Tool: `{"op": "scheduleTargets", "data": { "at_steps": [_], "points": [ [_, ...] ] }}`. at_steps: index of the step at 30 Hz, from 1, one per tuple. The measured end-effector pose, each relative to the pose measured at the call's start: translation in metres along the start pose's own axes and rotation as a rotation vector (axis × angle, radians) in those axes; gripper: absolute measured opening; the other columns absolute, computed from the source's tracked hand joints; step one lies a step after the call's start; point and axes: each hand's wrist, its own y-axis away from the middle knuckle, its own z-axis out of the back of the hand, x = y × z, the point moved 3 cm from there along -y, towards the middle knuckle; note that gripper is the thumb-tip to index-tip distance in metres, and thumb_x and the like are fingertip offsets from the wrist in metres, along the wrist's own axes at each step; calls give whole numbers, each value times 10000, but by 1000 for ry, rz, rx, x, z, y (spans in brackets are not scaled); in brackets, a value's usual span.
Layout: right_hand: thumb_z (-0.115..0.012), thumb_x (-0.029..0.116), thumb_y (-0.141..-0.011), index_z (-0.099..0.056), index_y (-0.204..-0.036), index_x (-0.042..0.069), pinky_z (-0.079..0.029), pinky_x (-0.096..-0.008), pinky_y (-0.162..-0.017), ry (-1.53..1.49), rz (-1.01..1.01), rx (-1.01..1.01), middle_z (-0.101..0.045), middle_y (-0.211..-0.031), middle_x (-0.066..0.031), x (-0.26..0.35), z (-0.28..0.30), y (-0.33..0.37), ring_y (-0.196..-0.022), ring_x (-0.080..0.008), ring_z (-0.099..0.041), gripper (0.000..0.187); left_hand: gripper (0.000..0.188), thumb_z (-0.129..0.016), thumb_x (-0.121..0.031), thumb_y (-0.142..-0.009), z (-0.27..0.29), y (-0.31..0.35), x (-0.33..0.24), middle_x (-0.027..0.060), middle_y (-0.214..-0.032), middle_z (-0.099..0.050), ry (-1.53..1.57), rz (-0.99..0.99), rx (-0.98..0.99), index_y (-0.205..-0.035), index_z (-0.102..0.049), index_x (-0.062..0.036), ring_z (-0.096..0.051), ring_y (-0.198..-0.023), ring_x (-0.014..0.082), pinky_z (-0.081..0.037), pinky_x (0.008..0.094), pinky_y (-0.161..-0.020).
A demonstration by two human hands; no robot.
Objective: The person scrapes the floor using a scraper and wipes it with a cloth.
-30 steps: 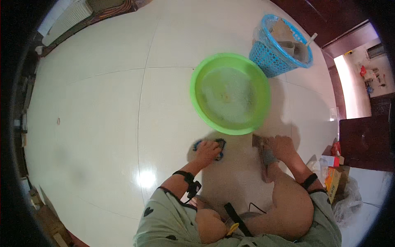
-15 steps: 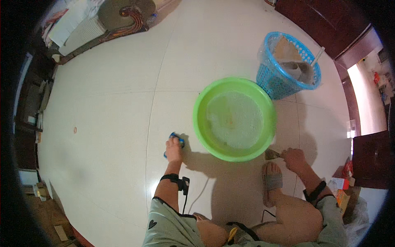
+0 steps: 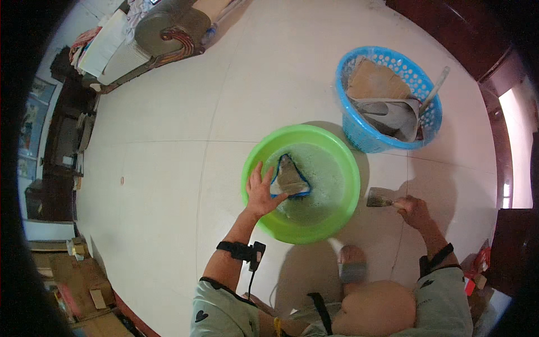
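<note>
A round green basin (image 3: 251, 210) of soapy water stands on the floor in front of me. In it lies a greyish cloth (image 3: 290, 178) with a blue edge, bunched into a rough triangle. My left hand (image 3: 263, 195) reaches over the basin's left side with fingers spread, its thumb close to the cloth; whether they touch I cannot tell. To the right of the basin, my right hand (image 3: 414, 212) is closed round the handle of a putty knife (image 3: 380, 199), its wide blade pointing left above the floor.
Behind the basin to the right stands a blue perforated basket (image 3: 359, 133) holding cardboard, grey material and a stick. A couch (image 3: 168, 39) with a carved scroll arm sits at the far left. Cardboard boxes (image 3: 84, 275) are at the near left. My sandalled foot (image 3: 352, 264) is below the basin.
My left hand has moved from the floor to over the basin, and its fingers have spread. The blue-edged cloth is now in the water. The putty knife remains in my right hand.
</note>
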Motion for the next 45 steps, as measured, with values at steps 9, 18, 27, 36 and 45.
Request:
{"op": "scheduleTargets", "data": {
  "at_steps": [9,18,27,36,45],
  "points": [
    [-526,191,-795,-560,-966,67,-431,-405,-772,229,45,245,-560,-928,-123,-29,-49,-37,-874,-289,-538,215,493,-656,-196,-704,15,8,42,198,-1276,-371,106,28,403,-1142,-495,-37,-386,-1154,345,-332,391,-966],
    [-469,225,-803,-572,-1018,57,-344,-422,-911,-289,810,-83,-542,-1067,-134,180,-32,-134,-1013,-298,-492,292,426,-607,-196,-770,156,-2,79,176,-1282,-370,-180,189,369,-1144,-491,-29,-388,-1163,311,-354,372,-962],
    [-462,311,-853,-272,-1332,76,-109,-515,-1035,425,1023,84,-176,-1407,-112,232,-83,-138,-1311,-265,-86,566,400,-611,-232,-788,156,49,75,167,-1153,-497,31,42,276,-1111,-508,-19,-478,-1074,291,-403,369,-900],
    [-434,64,-832,-318,-1313,118,-102,-531,-1034,-278,910,-95,-264,-1381,-59,198,-106,-167,-1273,-307,-220,498,442,-598,-275,-791,-43,1,28,189,-1091,-529,379,-1,425,-1138,-506,-18,-558,-937,283,-453,372,-803],
    [-552,83,-746,-370,-1271,120,-155,-545,-1012,171,710,-138,-319,-1348,-54,173,-66,-151,-1270,-292,-235,557,452,-576,-269,-814,-135,-7,49,119,-1154,-526,1114,461,426,-1194,-473,-46,-516,-1028,244,-443,365,-827]
  ]
}}
